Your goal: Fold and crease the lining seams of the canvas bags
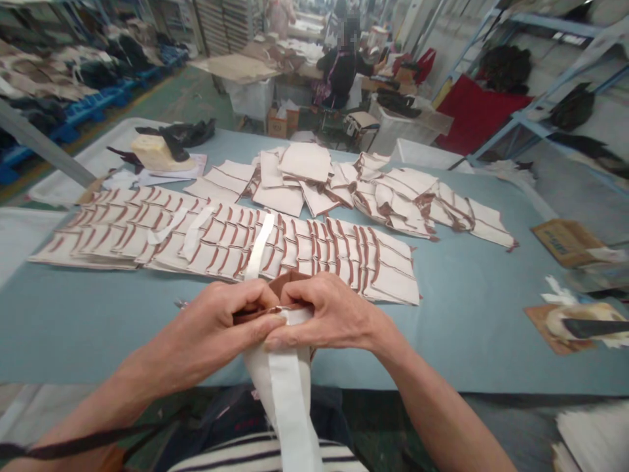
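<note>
Between both hands, close to my body at the table's front edge, is a cream fabric piece [259, 368] with brown edging. A white strip [289, 400] runs down its front toward my lap. My left hand [238, 318] pinches the brown-edged top from the left, thumb in front and fingers curled behind. From the right, my right hand [324, 311] pinches the same edge, its thumb pressing on the strip. The thumbs nearly touch. Just beyond lie overlapping rows of cream fabric pieces [230, 239] with brown edges, and another white strip [260, 242] rests on them.
A loose heap of cream pieces [304, 164] lies farther back on the blue-grey table [472, 314]. At the right are a cardboard box [565, 242] and a tape-like roll with a dark handle [594, 326]. A yellowish block [154, 154] sits back left. A seated person [341, 72] works beyond.
</note>
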Motion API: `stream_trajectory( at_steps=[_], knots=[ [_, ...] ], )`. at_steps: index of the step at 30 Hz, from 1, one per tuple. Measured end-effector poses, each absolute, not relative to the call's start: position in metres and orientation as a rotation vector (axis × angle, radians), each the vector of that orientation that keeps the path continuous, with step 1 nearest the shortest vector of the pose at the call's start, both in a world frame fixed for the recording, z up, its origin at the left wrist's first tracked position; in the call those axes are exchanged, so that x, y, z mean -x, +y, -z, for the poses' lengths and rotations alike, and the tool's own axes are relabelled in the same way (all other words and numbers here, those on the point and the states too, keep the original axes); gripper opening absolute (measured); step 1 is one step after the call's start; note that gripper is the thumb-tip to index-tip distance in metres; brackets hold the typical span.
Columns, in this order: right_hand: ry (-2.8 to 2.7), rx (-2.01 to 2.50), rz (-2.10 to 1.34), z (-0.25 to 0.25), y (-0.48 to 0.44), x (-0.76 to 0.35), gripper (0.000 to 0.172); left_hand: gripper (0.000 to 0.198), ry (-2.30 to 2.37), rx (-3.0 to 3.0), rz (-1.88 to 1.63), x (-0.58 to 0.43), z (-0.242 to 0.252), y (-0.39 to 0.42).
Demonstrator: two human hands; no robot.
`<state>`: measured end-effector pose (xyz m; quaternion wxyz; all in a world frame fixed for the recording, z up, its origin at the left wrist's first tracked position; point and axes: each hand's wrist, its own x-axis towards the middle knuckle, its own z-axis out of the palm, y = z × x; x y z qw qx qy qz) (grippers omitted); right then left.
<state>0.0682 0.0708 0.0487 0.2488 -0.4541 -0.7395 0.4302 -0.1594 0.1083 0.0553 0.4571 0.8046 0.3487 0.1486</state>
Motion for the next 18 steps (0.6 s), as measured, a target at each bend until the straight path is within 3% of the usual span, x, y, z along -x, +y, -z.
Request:
stream_trajectory(
  at_steps=[5,11,18],
  knots=[
    [-2.039,1.208,-1.208,-0.055,0.07,-0.072,0.046,0.026,0.776,-2.044,-0.372,0.162,-0.056,0.111],
    [-1.979,1.232,-1.317,-0.065,0.072,-0.067,0.022,0.024,0.753,-2.084,-0.434,0.172,-0.057,0.114],
    [-1.973,1.369,-1.159,-0.063,0.069,-0.053,0.022,0.018,0.781,-2.164,-0.374,0.184,-0.056,0.11]
  ],
)
